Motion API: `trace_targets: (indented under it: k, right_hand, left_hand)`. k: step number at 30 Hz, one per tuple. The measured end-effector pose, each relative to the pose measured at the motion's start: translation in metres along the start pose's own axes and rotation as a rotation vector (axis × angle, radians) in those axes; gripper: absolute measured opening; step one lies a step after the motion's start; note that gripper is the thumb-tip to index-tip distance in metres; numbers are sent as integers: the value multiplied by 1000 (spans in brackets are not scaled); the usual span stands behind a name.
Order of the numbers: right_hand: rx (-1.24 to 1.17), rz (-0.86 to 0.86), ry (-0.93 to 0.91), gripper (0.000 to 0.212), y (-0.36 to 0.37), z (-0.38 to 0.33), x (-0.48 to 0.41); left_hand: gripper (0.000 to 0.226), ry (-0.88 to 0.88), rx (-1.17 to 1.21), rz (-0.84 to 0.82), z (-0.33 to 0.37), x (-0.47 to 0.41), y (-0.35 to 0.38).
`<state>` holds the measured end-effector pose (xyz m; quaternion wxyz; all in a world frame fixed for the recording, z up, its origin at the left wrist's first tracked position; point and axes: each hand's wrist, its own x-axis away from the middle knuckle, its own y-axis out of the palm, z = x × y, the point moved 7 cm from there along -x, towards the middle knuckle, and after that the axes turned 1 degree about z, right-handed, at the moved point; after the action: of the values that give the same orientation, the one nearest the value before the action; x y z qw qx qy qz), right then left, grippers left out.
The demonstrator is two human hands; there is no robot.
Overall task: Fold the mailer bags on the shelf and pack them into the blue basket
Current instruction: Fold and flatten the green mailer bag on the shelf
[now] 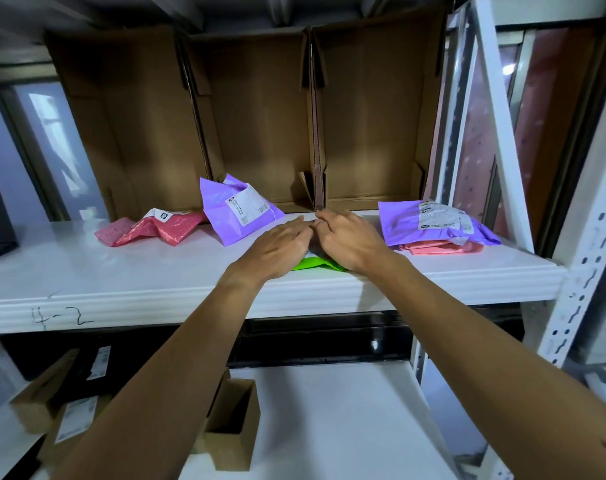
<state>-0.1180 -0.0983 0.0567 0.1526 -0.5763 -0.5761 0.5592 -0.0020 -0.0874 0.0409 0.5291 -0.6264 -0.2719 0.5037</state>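
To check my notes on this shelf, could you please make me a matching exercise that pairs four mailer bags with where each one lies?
Things:
1. green bag
2. crumpled pink bag
3. propped-up purple bag
4. flat purple bag

Places:
A. on the pink stack, far right
B. under the left hand and right hand
C. farthest left on the shelf
D. just left of the left hand

Pairs: 1-B, 2-C, 3-D, 4-A

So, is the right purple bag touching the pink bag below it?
Touching. The head view shows the right purple bag lying directly on the pink bag, no gap between them.
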Motion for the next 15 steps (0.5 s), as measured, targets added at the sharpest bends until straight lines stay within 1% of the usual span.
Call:
trace_targets:
  k: [4,7,10,15]
  right_hand:
    - [136,-5,-12,37,7,-1,-1]
    - [188,-27,2,35,12,2,-2]
    - [203,-63,7,38,15,3,-2]
    - [191,-93,14,39,23,6,-7]
  left_hand:
    - [41,-73,31,-100,-7,-2,9]
    - [47,-119,105,-136,-11,-5,12]
    - [49,-186,212,-134,-16,-6,15]
    - [48,-205,238,-119,-17,-7,15]
